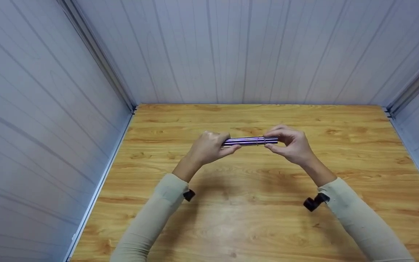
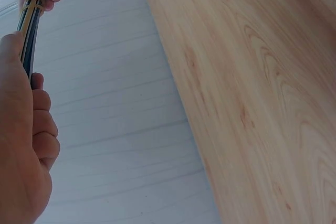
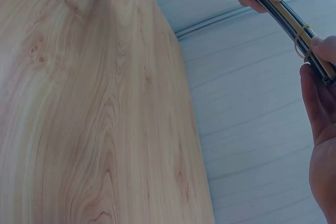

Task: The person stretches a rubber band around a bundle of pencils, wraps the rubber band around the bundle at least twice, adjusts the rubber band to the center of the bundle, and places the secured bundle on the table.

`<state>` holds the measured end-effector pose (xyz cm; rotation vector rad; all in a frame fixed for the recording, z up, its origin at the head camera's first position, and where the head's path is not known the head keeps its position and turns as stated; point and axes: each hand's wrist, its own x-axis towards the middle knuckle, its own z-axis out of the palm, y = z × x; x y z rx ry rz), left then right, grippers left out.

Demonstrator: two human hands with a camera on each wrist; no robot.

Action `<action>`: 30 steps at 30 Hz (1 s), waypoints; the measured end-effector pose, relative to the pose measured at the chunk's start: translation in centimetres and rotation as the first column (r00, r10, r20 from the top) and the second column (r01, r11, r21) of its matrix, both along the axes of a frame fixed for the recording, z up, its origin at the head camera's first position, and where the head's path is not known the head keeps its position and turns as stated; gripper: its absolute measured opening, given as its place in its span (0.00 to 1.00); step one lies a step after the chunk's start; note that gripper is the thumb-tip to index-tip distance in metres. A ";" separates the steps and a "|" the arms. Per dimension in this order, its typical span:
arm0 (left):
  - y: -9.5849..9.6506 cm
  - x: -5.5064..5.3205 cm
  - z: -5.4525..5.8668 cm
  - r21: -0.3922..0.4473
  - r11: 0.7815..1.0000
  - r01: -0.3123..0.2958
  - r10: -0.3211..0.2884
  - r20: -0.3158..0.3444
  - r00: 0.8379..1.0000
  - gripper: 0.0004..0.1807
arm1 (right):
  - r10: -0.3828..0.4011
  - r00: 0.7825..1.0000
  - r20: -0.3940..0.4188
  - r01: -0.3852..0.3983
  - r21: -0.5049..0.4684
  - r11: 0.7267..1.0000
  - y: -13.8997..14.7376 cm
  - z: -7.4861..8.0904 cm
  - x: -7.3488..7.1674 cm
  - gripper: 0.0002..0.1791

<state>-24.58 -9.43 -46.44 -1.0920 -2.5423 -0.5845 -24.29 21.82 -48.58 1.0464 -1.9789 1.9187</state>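
Observation:
A bundle of thin, shiny, pencil-like sticks (image 1: 246, 141) is held level above the table, purple and dark in the head view. The left hand (image 1: 209, 147) grips its left end with curled fingers, the thumb lying along it. At the other end, the right hand (image 1: 293, 145) pinches the bundle between thumb and fingertips. A yellowish rubber band (image 3: 297, 46) loops around the sticks close to the right fingertips; part of it stands loose from the bundle in the right wrist view. The left hand covers the sticks' left ends.
Below the hands lies a wood-grain table (image 1: 231, 218). Pale panel walls (image 1: 227, 51) rise at its back and on both sides. Small black devices (image 1: 312, 203) are fixed at the sleeve cuffs.

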 end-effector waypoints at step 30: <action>0.4 0.3 0.1 0.066 0.997 0.037 -0.047 0.149 0.988 0.21 | 0.051 0.998 -0.027 -0.049 0.074 0.996 -0.8 0.1 0.1 0.20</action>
